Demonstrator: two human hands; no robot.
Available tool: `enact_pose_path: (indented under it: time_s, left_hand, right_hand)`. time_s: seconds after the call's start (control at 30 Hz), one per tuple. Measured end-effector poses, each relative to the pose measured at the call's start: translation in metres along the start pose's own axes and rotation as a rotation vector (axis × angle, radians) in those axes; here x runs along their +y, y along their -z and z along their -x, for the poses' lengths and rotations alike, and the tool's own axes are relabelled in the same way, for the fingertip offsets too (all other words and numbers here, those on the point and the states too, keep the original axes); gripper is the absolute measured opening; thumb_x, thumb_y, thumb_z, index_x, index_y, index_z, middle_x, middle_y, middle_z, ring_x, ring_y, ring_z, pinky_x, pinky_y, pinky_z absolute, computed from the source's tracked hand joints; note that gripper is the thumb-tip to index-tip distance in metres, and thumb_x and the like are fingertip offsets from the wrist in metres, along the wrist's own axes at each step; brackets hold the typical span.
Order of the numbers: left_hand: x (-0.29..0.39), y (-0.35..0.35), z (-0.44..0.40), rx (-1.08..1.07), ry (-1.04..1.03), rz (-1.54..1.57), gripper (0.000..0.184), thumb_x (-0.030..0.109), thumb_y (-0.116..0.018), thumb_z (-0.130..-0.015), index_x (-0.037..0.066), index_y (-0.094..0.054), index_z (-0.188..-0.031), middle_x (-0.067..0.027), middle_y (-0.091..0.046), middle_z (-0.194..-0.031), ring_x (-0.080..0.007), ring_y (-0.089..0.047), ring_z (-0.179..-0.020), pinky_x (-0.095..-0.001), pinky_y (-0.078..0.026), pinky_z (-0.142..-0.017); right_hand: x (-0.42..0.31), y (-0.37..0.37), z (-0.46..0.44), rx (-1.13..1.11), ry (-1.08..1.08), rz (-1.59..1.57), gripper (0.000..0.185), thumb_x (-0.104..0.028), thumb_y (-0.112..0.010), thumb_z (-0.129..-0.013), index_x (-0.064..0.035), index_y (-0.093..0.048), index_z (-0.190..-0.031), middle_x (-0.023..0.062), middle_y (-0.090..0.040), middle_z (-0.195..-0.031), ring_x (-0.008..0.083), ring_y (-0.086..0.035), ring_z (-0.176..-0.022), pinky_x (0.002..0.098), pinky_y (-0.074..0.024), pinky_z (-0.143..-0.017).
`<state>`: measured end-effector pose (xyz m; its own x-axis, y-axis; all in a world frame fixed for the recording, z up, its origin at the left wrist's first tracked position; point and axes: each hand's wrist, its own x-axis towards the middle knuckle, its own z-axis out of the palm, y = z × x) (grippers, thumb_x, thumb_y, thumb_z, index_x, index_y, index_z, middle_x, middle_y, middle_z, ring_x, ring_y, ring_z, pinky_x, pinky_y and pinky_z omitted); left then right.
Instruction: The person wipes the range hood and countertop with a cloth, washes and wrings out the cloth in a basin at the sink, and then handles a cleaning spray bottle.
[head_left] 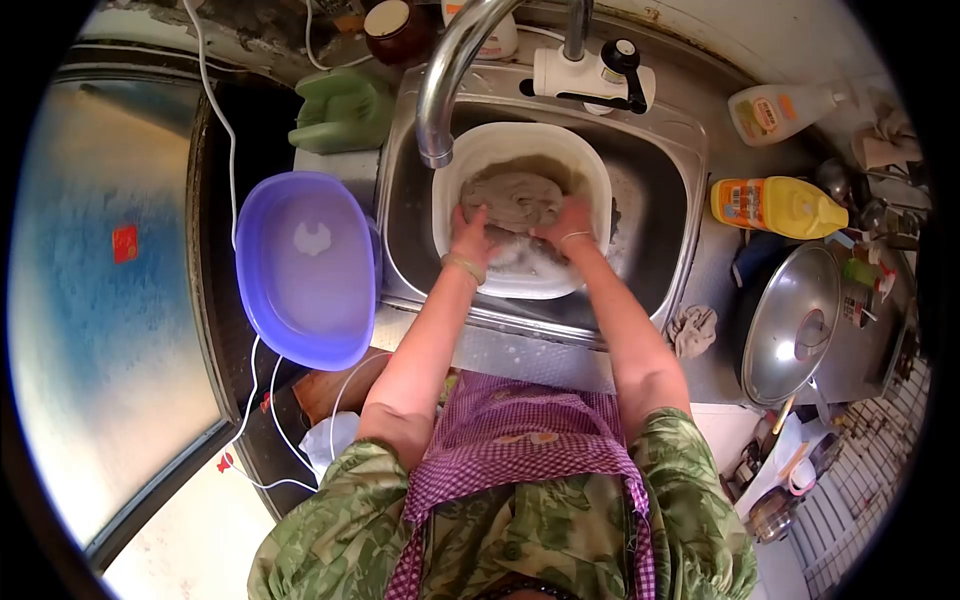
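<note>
A white plastic basin stands in the steel sink, holding cloudy, sudsy water. Bunched up in it lies a wet grey-brown cloth. My left hand, with a band at the wrist, grips the cloth's left edge, its thumb apart from the fingers. At the opposite edge, my right hand has its fingers curled on the cloth, the tips partly hidden by cloth and water. Foam floats between both hands on the near side. The curved tap hangs over the basin's far left rim.
Left of the sink is a purple basin with cloudy water. A green plastic container stands behind it. On the right are a yellow bottle, a white spray bottle, a crumpled rag and a pan lid.
</note>
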<state>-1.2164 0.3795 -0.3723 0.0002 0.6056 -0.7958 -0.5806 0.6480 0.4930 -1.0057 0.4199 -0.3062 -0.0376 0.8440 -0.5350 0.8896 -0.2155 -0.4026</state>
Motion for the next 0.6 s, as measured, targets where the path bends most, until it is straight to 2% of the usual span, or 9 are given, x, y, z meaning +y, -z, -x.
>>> enact_pose_path:
  time_s: [0.07,0.13,0.2,0.27,0.37,0.43,0.47,0.57,0.6]
  left_hand:
    - [0.002,-0.01,0.01,0.037,0.063,-0.072,0.092,0.051,-0.065,-0.087,0.036,0.0,-0.152,-0.0101,-0.014,-0.158,-0.0488,-0.029,-0.134,-0.0579,-0.038,-0.098]
    - [0.011,-0.025,0.019,0.032,0.116,-0.03,0.092,0.056,-0.063,-0.086,0.034,-0.003,-0.152,-0.0105,-0.015,-0.158,-0.0486,-0.028,-0.135,-0.0581,-0.037,-0.1]
    - [0.01,-0.024,0.016,-0.039,0.132,0.12,0.089,0.059,-0.062,-0.086,0.026,-0.012,-0.152,-0.0117,-0.023,-0.155,-0.0466,-0.032,-0.134,-0.0572,-0.037,-0.102]
    - [0.036,-0.057,0.053,-0.099,0.096,0.221,0.088,0.061,-0.062,-0.084,0.018,-0.023,-0.15,-0.0131,-0.033,-0.151,-0.0444,-0.036,-0.133,-0.0557,-0.036,-0.105]
    - [0.057,-0.081,0.09,-0.338,0.129,0.398,0.081,0.062,-0.056,-0.087,0.009,-0.035,-0.145,-0.015,-0.043,-0.145,-0.0386,-0.042,-0.13,-0.0521,-0.035,-0.108]
    - [0.064,-0.075,0.097,-0.536,0.193,0.532,0.076,0.061,-0.051,-0.091,0.005,-0.042,-0.141,-0.0161,-0.048,-0.141,-0.0338,-0.047,-0.128,-0.0493,-0.035,-0.11]
    - [0.062,-0.07,0.09,-0.825,0.124,0.558,0.068,0.055,-0.045,-0.095,0.003,-0.044,-0.138,-0.0176,-0.051,-0.138,-0.0307,-0.049,-0.127,-0.0476,-0.035,-0.11]
    - [0.057,-0.072,0.093,-0.6,0.123,0.543,0.055,0.043,-0.05,-0.096,0.002,-0.05,-0.133,-0.016,-0.057,-0.13,-0.0296,-0.055,-0.119,-0.0435,-0.043,-0.103]
    - [0.053,-0.071,0.092,-0.553,0.008,0.357,0.053,0.041,-0.051,-0.095,0.002,-0.05,-0.132,-0.0156,-0.058,-0.128,-0.0292,-0.056,-0.117,-0.0427,-0.044,-0.102]
  right_hand:
    - [0.008,-0.026,-0.014,-0.091,-0.059,-0.098,0.105,-0.028,-0.087,-0.06,0.0032,-0.033,-0.144,0.023,-0.054,-0.13,0.0302,-0.055,-0.119,0.0329,-0.0445,-0.099]
    - [0.015,-0.034,-0.013,-0.121,-0.077,-0.354,0.097,-0.027,-0.086,-0.06,0.0025,-0.039,-0.14,0.0234,-0.053,-0.131,0.0329,-0.054,-0.12,0.0336,-0.0433,-0.101]
    - [-0.009,-0.005,0.025,-0.098,-0.052,-0.763,0.086,-0.026,-0.085,-0.061,0.001,-0.048,-0.134,0.0227,-0.053,-0.131,0.0355,-0.053,-0.12,0.0352,-0.0426,-0.102]
    - [-0.035,0.021,0.053,0.109,0.394,-0.563,0.08,-0.028,-0.085,-0.061,-0.0036,-0.054,-0.13,0.0219,-0.053,-0.132,0.037,-0.054,-0.119,0.0355,-0.0423,-0.103]
    - [-0.054,-0.013,0.067,0.218,0.629,-0.476,0.076,-0.027,-0.086,-0.06,-0.0087,-0.057,-0.128,0.0188,-0.057,-0.122,0.0371,-0.058,-0.11,0.0374,-0.0461,-0.096]
    - [-0.069,-0.003,0.083,0.19,0.692,-0.495,0.065,-0.03,-0.085,-0.061,-0.0085,-0.061,-0.118,0.0164,-0.059,-0.11,0.0359,-0.06,-0.101,0.0388,-0.0489,-0.088]
    - [-0.079,0.009,0.092,0.178,0.72,-0.506,0.06,-0.031,-0.084,-0.062,-0.0083,-0.064,-0.114,0.0152,-0.06,-0.104,0.0353,-0.061,-0.097,0.0396,-0.0503,-0.083]
    - [-0.094,0.033,0.112,0.304,0.709,-0.474,0.045,-0.033,-0.082,-0.063,-0.0084,-0.066,-0.097,0.0117,-0.058,-0.088,0.0335,-0.061,-0.082,0.0415,-0.0511,-0.069]
    - [-0.097,0.034,0.112,0.409,0.703,-0.442,0.038,-0.034,-0.079,-0.065,-0.0081,-0.066,-0.089,0.0106,-0.059,-0.081,0.0319,-0.062,-0.075,0.0418,-0.0512,-0.063]
